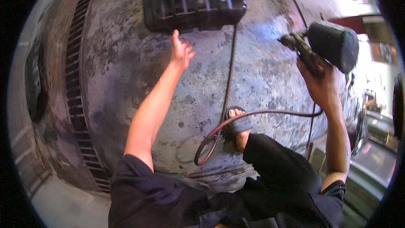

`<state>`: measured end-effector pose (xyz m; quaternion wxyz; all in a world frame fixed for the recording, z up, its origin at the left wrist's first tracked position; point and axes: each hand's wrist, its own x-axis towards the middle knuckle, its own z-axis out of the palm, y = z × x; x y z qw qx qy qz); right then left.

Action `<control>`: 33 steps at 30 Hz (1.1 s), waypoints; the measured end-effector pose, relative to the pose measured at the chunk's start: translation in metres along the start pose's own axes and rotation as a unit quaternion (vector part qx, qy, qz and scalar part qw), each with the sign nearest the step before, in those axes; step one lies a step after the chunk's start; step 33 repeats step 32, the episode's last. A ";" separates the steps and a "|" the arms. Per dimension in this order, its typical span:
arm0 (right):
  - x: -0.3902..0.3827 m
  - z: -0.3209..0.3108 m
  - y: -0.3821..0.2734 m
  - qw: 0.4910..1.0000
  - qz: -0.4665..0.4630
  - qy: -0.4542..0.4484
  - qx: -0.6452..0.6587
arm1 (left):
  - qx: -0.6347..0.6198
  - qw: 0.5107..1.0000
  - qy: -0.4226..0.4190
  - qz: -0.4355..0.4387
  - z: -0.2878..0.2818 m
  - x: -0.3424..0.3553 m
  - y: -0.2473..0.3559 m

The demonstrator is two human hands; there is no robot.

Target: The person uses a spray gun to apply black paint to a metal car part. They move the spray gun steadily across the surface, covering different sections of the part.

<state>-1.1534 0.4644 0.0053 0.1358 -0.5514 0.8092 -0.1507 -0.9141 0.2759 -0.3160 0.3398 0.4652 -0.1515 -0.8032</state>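
Note:
My right hand (321,82) is wrapped round the grip of a spray gun (304,51). A dark, rough-coated cup (333,45) sits on the gun, and its nozzle end points to the left. Away to the left, my left hand (182,55) is held out with the thumb extended and the fingers apart, slightly blurred, holding nothing. Just beyond its fingertips lies a glossy black ribbed, box-like piece (192,2) with several light round spots on top. Whether the hand touches it, I cannot tell. A reddish-brown hose (270,112) loops below the gun.
The concrete floor (202,88) is stained and worn. A slotted drain grate (74,76) runs along the left. My sandalled foot (239,122) stands beside the hose loop. At the right edge are a glass-topped case (373,164) and shelves with assorted things.

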 end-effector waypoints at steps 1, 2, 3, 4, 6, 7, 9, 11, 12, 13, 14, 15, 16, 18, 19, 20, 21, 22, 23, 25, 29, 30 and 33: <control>-0.002 0.001 0.008 1.000 0.013 0.001 0.009 | 0.043 0.999 -0.020 -0.008 0.001 -0.018 -0.010; -0.002 0.001 0.014 1.000 0.021 0.001 0.018 | 0.114 0.992 -0.039 -0.037 -0.002 -0.036 -0.019; -0.002 0.002 0.021 1.000 0.008 0.019 0.012 | 0.177 0.981 -0.069 -0.041 -0.002 -0.051 -0.026; 0.001 0.008 0.027 1.000 -0.005 0.029 0.004 | 0.267 0.961 -0.066 -0.034 -0.005 -0.056 -0.033; -0.001 0.014 0.040 0.998 -0.045 0.052 0.007 | 0.378 0.923 -0.065 -0.028 -0.012 -0.058 -0.052; 0.000 0.017 0.046 0.997 -0.042 0.051 0.032 | 0.404 0.912 -0.065 -0.034 -0.009 -0.053 -0.067; 0.005 0.020 0.055 0.995 -0.045 0.046 0.076 | 0.484 0.870 -0.083 -0.042 0.001 -0.043 -0.100; 0.008 0.013 0.065 0.998 -0.029 0.025 0.042 | 0.536 0.840 -0.072 0.045 0.031 -0.036 -0.141; 0.011 0.011 0.069 0.997 -0.057 0.034 0.037 | 0.554 0.827 -0.089 0.029 0.047 -0.030 -0.154; 0.012 0.010 0.075 0.996 -0.073 0.037 0.035 | 0.601 0.794 -0.030 0.088 0.065 -0.033 -0.170; 0.013 0.009 0.082 0.996 -0.081 0.037 0.031 | 0.595 0.800 -0.059 0.050 0.079 -0.029 -0.176; 0.014 0.008 0.090 0.996 -0.081 0.032 0.031 | 0.587 0.805 -0.088 0.012 0.094 -0.026 -0.180; 0.017 0.008 0.099 0.995 -0.094 0.032 0.032 | 0.561 0.821 -0.107 0.017 0.111 -0.030 -0.189; 0.027 0.015 0.117 0.995 -0.085 0.037 0.046 | 0.575 0.802 -0.154 0.035 0.144 -0.033 -0.199; 0.034 0.020 0.128 0.996 -0.063 0.032 0.056 | 0.554 0.808 -0.199 0.013 0.160 -0.028 -0.202; 0.038 0.023 0.139 0.993 -0.107 0.037 0.029 | 0.480 0.847 -0.230 -0.011 0.173 -0.023 -0.204; 0.044 0.023 0.148 0.991 -0.127 0.036 0.002 | 0.401 0.879 -0.256 -0.038 0.186 -0.018 -0.204; 0.053 0.023 0.156 0.986 -0.159 0.043 -0.023 | 0.298 0.918 -0.251 -0.078 0.199 -0.014 -0.203; 0.057 0.023 0.161 0.988 -0.149 0.030 -0.018 | 0.193 0.944 -0.238 -0.124 0.211 -0.013 -0.201; 0.066 0.022 0.166 0.989 -0.148 0.017 -0.006 | 0.145 0.951 -0.237 -0.139 0.238 -0.002 -0.199; 0.061 0.006 0.178 0.997 -0.081 -0.005 0.012 | 0.215 0.950 -0.196 -0.113 0.260 0.030 -0.224; 0.058 0.002 0.180 0.997 -0.058 -0.002 0.055 | 0.206 0.959 -0.159 -0.109 0.252 0.045 -0.226; 0.055 -0.001 0.189 0.991 -0.120 0.046 -0.035 | 0.164 0.976 -0.046 -0.137 0.225 0.078 -0.235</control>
